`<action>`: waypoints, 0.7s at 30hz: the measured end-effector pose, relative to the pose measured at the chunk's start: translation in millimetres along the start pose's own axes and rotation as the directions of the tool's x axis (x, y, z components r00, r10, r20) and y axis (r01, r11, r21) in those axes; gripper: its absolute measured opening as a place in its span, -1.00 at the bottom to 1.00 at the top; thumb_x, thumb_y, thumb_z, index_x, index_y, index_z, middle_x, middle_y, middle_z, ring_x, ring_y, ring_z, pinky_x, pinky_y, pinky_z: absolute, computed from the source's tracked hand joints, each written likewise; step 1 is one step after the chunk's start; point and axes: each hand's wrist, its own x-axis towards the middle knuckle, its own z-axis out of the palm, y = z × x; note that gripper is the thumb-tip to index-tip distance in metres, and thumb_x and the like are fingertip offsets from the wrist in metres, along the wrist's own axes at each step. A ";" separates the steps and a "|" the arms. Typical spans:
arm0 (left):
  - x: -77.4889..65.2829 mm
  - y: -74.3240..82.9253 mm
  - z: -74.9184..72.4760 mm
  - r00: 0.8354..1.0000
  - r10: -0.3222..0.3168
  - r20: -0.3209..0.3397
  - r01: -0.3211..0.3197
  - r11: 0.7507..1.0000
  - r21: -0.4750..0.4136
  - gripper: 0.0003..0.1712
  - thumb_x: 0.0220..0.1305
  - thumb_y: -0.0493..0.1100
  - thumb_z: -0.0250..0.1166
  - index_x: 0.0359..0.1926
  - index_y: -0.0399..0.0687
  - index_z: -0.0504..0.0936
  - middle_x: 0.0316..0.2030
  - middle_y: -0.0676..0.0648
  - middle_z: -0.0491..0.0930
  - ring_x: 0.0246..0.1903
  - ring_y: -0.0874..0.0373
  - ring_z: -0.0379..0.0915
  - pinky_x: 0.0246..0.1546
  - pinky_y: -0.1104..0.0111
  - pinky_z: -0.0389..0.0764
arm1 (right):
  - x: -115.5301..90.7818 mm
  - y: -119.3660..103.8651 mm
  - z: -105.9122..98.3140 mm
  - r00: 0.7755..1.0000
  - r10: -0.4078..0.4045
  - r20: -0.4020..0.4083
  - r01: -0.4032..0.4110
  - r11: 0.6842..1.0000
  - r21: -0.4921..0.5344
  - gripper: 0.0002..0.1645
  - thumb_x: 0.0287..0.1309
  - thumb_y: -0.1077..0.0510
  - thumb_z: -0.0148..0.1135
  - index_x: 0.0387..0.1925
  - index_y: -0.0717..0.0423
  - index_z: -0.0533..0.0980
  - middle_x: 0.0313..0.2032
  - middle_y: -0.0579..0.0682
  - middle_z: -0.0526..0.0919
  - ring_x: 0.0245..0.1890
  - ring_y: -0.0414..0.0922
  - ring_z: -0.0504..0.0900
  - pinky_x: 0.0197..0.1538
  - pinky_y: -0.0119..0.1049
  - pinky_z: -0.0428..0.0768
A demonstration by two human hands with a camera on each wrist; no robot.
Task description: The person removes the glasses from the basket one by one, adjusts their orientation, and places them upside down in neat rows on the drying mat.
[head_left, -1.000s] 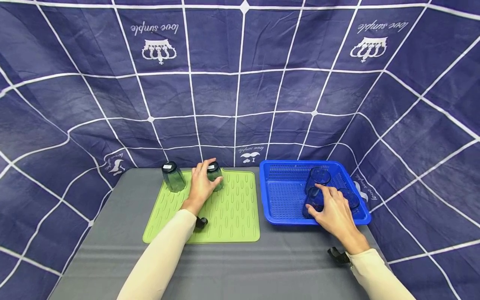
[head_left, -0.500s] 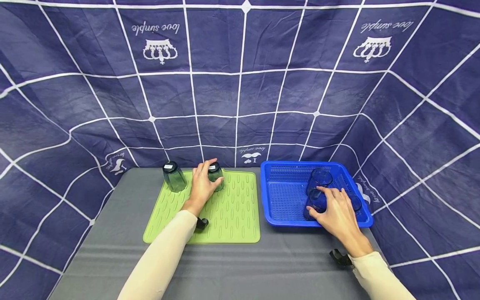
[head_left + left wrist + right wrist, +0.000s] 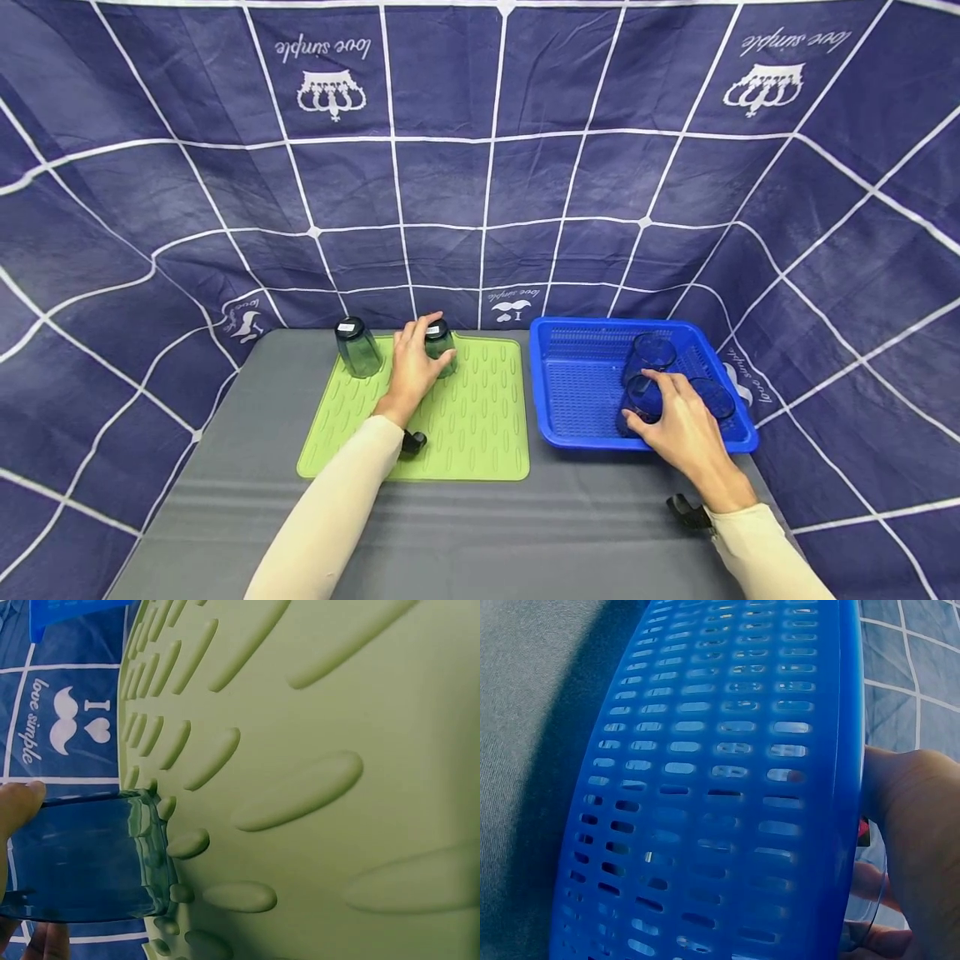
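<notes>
Reaching down into the near right part of a blue perforated plastic basket (image 3: 577,443), the right hand (image 3: 678,421) in the head view has its thumb and fingers curled about a blue-tinted glass tumbler (image 3: 637,408). That tumbler lies to the left of the palm, its open mouth up and its long axis near upright; a second tumbler (image 3: 651,354) is just behind it, a third (image 3: 712,400) to the right, beyond the knuckles. The right hand is by far the nearer to all three. The left hand (image 3: 415,367), well apart, grips a green-tinted faceted glass (image 3: 444,360) that stands mouth down on a lime-green ribbed mat (image 3: 480,425) on the grey tabletop (image 3: 480,533); another green glass (image 3: 360,350) stands at the mat's back left.

In the left wrist view, the thumb lies on one side of the held glass and the fingers on the other, its long axis rising straight from the mat.

In the right wrist view, the basket's wall hides most of the tumbler; fingers show beside its curved rim, but how firmly they pinch I cannot tell.
</notes>
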 end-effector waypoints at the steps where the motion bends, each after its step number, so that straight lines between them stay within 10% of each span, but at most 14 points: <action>1: 0.5 0.6 1.1 1.000 0.006 -0.005 -0.006 1.000 -0.003 -0.06 0.25 -0.19 0.80 0.60 0.11 0.61 0.35 -0.36 0.69 0.17 -0.42 0.50 0.34 -0.20 0.56 | 0.2 0.1 -0.7 1.000 0.002 0.001 -0.002 1.000 0.001 -0.06 0.07 0.01 0.81 0.44 0.20 0.62 0.27 0.44 0.70 0.19 0.55 0.75 0.08 0.57 0.70; 21: -0.1 0.1 3.0 1.000 -0.004 0.008 0.004 1.000 -0.007 -0.05 0.26 -0.19 0.79 0.61 0.13 0.59 0.41 -0.34 0.66 0.22 -0.42 0.52 0.36 -0.21 0.60 | -0.3 -0.4 -0.4 0.999 -0.008 -0.035 0.008 1.000 0.017 -0.06 -0.01 -0.03 0.85 0.39 0.18 0.69 0.21 0.41 0.75 0.13 0.56 0.79 0.07 0.54 0.72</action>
